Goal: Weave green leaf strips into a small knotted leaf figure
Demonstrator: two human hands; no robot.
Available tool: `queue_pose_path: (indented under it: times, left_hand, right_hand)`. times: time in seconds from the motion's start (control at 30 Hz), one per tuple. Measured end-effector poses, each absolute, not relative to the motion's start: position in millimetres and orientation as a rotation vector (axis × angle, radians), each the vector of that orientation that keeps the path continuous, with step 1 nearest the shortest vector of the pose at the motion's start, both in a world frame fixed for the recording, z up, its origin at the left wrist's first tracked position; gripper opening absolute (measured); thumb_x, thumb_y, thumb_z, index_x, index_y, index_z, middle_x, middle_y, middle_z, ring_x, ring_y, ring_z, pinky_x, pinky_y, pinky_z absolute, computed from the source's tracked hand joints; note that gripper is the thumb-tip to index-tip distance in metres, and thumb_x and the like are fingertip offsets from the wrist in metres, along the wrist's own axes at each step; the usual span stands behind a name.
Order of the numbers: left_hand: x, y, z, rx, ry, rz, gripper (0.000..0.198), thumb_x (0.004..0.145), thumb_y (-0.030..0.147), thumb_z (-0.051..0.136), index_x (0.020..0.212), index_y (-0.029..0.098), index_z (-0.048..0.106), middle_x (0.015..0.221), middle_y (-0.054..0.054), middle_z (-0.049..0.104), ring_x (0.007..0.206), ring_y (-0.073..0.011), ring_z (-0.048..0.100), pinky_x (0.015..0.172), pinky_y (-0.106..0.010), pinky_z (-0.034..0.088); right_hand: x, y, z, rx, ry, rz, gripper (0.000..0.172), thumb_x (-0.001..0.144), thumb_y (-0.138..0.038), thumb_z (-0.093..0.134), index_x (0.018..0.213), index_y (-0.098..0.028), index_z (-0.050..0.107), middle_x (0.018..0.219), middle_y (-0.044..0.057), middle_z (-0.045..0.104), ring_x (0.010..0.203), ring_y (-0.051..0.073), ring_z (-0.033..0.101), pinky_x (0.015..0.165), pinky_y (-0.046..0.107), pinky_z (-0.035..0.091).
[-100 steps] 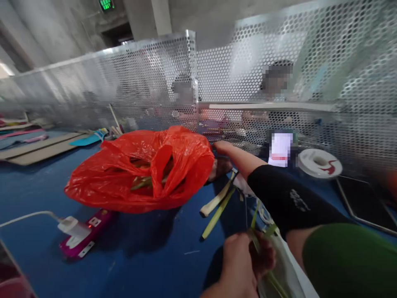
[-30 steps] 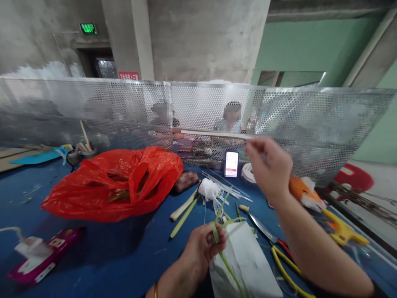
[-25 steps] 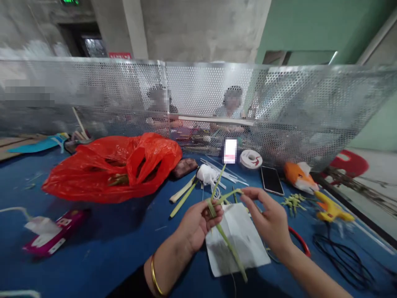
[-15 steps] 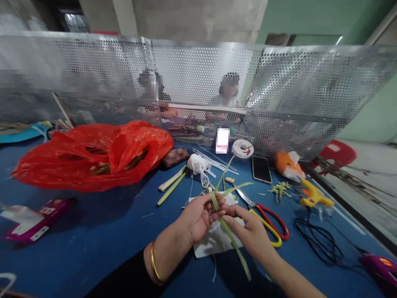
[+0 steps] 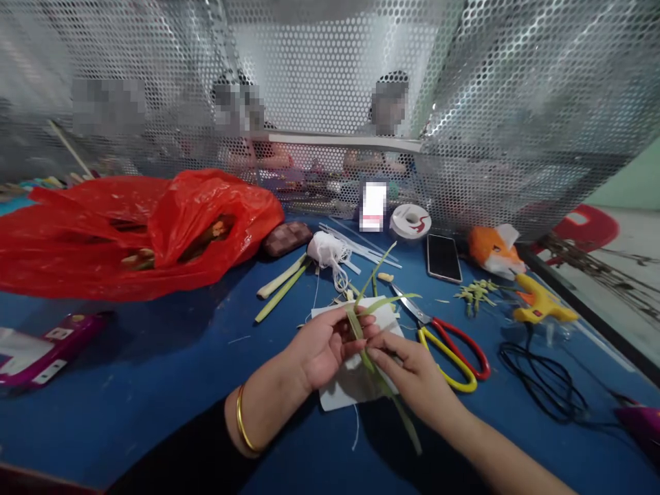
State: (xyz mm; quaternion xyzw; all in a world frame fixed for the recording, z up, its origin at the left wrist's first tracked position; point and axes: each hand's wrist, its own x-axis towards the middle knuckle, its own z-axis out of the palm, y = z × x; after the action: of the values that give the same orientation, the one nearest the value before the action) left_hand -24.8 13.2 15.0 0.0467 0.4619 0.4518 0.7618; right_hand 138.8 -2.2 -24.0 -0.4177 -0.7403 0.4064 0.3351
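Note:
Between my two hands is a green leaf strip, with narrow ends sticking out above and a long tail hanging down to the lower right. My left hand is closed on it, palm partly up, thumb at the upper part. My right hand pinches the strip lower down, its fingertips meeting the left fingers. A white sheet lies on the table under the hands. Scissors with red and yellow handles lie just right of my right hand. Two cut stalks are beyond my left hand.
A red plastic bag fills the left back, near a white string bundle. At right are a phone, an orange-and-white object, leaf scraps and a yellow glue gun with a black cord. A perforated metal screen stands behind, people beyond it.
The camera view has tilted down, so the table things sit higher in the picture. Both hands keep hold of the leaf strip, with only slight finger movement.

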Motion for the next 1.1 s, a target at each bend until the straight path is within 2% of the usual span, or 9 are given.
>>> queue_pose_path:
  times: [0.1,0.23,0.33,0.47,0.57,0.77,0.9,1.1]
  left_hand:
    - [-27,15,11,0.111,0.971,0.976,0.012,0.09,0.011,0.058,0.087,0.006,0.068,0.084,-0.013,0.075,0.064,-0.0164,0.073,0.04,-0.016,0.05]
    - [-29,16,6,0.078,0.912,0.969,0.012,0.09,0.01,0.057,0.091,0.005,0.068,0.084,-0.014,0.075,0.065,-0.0174,0.074,0.045,-0.017,0.053]
    - [-28,16,6,0.055,0.886,0.967,0.013,0.09,0.009,0.056,0.09,0.005,0.068,0.081,-0.013,0.075,0.066,-0.0179,0.074,0.047,-0.017,0.054]
    - [-25,14,10,0.018,0.901,0.959,0.014,0.09,0.009,0.055,0.089,0.006,0.069,0.074,-0.011,0.073,0.064,-0.0172,0.073,0.045,-0.017,0.053]
    - [-23,13,11,0.008,0.936,0.957,0.017,0.091,0.008,0.053,0.083,0.006,0.068,0.068,-0.008,0.07,0.057,-0.0139,0.069,0.043,-0.016,0.052]
    - [-20,10,7,0.17,0.982,1.038,0.019,0.089,0.01,0.057,0.075,0.006,0.07,0.067,-0.008,0.069,0.057,-0.0124,0.067,0.051,-0.017,0.055]
    - [-19,7,9,0.247,1.014,1.017,0.021,0.089,0.01,0.056,0.074,0.007,0.071,0.066,-0.008,0.069,0.057,-0.0124,0.067,0.048,-0.016,0.053]
    - [-19,7,6,0.364,1.007,1.039,0.013,0.083,0.011,0.062,0.076,0.009,0.072,0.07,-0.008,0.07,0.058,-0.0111,0.065,0.049,-0.017,0.051]
  right_hand:
    - [139,-1,-25,-1.147,-1.907,1.021,0.024,0.092,-0.03,0.052,0.07,-0.02,0.057,0.064,-0.001,0.06,0.059,0.015,0.057,0.056,0.023,0.048]
    - [139,-1,-31,-1.112,-2.0,0.598,0.005,0.088,-0.022,0.056,0.084,-0.023,0.055,0.067,-0.002,0.063,0.057,0.014,0.061,0.056,0.023,0.049]
    - [138,-2,-32,-0.952,-2.152,0.304,0.011,0.089,-0.014,0.052,0.084,-0.024,0.051,0.068,-0.002,0.065,0.059,0.016,0.063,0.056,0.024,0.05]
    - [138,-4,-32,-0.729,-2.315,-0.105,0.015,0.094,-0.011,0.047,0.093,-0.021,0.057,0.066,0.0,0.066,0.061,0.017,0.063,0.079,0.033,0.053]
    - [140,-5,-31,-0.677,-2.346,-0.267,0.011,0.095,-0.013,0.052,0.096,-0.019,0.062,0.067,0.001,0.066,0.061,0.017,0.061,0.086,0.036,0.051]
    - [146,-8,-21,-0.615,-2.346,-0.328,0.02,0.092,-0.005,0.052,0.096,-0.017,0.067,0.081,0.005,0.073,0.075,0.018,0.067,0.091,0.039,0.049]
    - [145,-9,-17,-0.627,-2.281,-0.25,0.013,0.092,-0.01,0.059,0.092,-0.019,0.068,0.085,0.004,0.075,0.081,0.018,0.07,0.093,0.039,0.048]
    - [142,-8,-23,-0.718,-2.131,-0.146,0.006,0.089,-0.016,0.067,0.091,-0.022,0.067,0.09,0.005,0.076,0.087,0.022,0.068,0.084,0.04,0.051]
